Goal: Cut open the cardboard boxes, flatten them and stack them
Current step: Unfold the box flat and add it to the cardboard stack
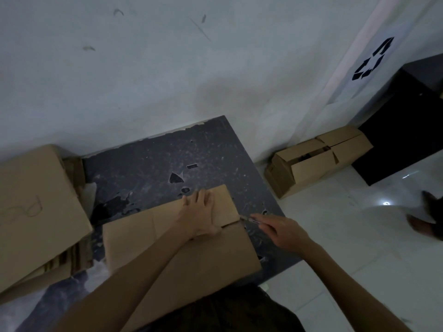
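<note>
On the counter (167, 152), left hand (201, 212) presses one box (179, 255) flat; right hand (285, 232) grips a cutter (250, 219) at its flap; floor box (316, 159) not yet flattened.

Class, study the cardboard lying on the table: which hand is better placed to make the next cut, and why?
The right hand: it grips the cutter, tip at the cardboard slit. The left hand lies flat, pinning the flap.

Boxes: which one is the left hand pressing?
The flat box on the table, knife at its edge; the lettered box and the floor box lie untouched.
</note>
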Available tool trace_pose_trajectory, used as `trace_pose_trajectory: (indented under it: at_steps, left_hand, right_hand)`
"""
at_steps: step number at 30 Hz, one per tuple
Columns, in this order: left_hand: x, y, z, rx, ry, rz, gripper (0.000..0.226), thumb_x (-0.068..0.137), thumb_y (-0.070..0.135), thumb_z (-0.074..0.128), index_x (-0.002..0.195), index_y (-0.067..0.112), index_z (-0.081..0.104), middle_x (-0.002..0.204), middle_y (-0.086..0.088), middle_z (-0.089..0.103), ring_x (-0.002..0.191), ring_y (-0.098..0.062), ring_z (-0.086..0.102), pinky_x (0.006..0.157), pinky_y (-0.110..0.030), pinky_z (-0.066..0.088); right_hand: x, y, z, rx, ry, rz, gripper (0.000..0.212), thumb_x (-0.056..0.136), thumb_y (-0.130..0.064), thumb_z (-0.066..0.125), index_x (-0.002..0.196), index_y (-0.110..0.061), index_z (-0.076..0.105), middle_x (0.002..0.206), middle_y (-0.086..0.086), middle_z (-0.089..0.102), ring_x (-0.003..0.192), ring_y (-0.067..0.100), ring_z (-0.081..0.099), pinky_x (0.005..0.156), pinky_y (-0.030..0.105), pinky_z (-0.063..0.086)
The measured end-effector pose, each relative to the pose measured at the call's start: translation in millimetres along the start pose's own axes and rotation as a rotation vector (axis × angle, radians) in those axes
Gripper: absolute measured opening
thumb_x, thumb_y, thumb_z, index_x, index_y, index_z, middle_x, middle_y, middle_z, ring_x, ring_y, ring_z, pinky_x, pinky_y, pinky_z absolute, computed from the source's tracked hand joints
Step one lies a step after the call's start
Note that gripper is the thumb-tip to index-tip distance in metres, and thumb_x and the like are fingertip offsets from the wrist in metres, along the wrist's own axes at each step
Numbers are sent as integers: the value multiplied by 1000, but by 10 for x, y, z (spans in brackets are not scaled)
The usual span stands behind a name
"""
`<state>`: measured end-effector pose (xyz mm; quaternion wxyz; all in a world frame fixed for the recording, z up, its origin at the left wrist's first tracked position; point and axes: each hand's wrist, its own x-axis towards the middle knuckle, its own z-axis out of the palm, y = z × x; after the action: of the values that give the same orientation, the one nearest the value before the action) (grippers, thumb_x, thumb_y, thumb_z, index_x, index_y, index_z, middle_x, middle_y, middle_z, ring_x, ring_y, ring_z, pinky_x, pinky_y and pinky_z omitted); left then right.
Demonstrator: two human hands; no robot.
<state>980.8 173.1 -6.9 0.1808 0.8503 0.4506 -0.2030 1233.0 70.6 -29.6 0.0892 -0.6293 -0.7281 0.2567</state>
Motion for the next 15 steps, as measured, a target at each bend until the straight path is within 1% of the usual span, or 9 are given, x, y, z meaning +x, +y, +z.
trace_pose_trajectory:
  at_steps: [2,4,5,6,7,9,11,13,15]
  left_hand:
    - [27,-41,36,-8,-2,5,110,80,74,44,152,10,-8,158,-15,-7,147,-34,-5,117,-56,1]
    - [34,-65,69,-21,10,-13,114,70,85,24,153,13,-7,159,-14,-7,147,-32,-7,117,-55,-2]
    - [44,-60,82,-44,24,-31,115,67,86,16,153,14,-5,159,-14,-6,147,-32,-7,117,-54,-3]
    - [51,-36,99,-62,42,-51,112,70,85,17,153,14,-3,158,-13,-4,147,-32,-6,117,-54,-4]
    - [56,10,129,-67,73,-77,105,77,81,26,154,15,-1,158,-12,-3,147,-31,-6,117,-53,-4]
    - [40,154,219,-69,160,-143,96,85,70,42,154,15,2,159,-13,-2,147,-33,-6,118,-53,-3]
    - [20,266,270,-65,205,-190,97,86,65,47,154,13,2,159,-16,-3,147,-35,-7,119,-52,0]
    - [19,281,293,-80,218,-201,97,86,64,50,154,12,5,159,-15,-1,147,-35,-4,119,-50,4]
    - [4,265,301,-136,262,-169,84,89,59,51,151,14,18,158,-13,8,147,-34,4,119,-44,11]
  right_hand:
    - [-89,139,-80,15,-33,123,36,101,-36,39,132,-23,52,110,1,68,89,15,63,77,27,50]
    - [-152,177,-105,54,-40,202,27,102,-33,41,123,-20,52,100,2,67,84,16,62,74,30,49]
    - [-146,135,-118,105,-20,213,23,102,-32,40,119,-21,51,93,1,65,79,14,61,71,30,47]
    - [-117,74,-119,167,9,224,18,102,-32,41,115,-23,50,84,-2,62,72,12,58,68,30,44]
    - [-55,2,-115,223,34,242,16,101,-33,42,112,-24,49,77,-6,57,68,9,55,65,28,42]
    - [136,-148,-79,292,66,297,22,98,-41,49,108,-22,49,77,-12,53,69,6,53,63,25,41]
    - [354,-303,-21,351,76,347,32,91,-48,59,103,-20,49,81,-7,54,73,11,53,65,27,42]
    - [542,-408,34,410,19,370,39,83,-47,70,98,-20,47,81,-1,52,74,15,51,65,29,42]
    - [681,-441,84,411,-78,388,40,77,-46,76,93,-27,45,81,-4,44,81,17,49,70,32,40]
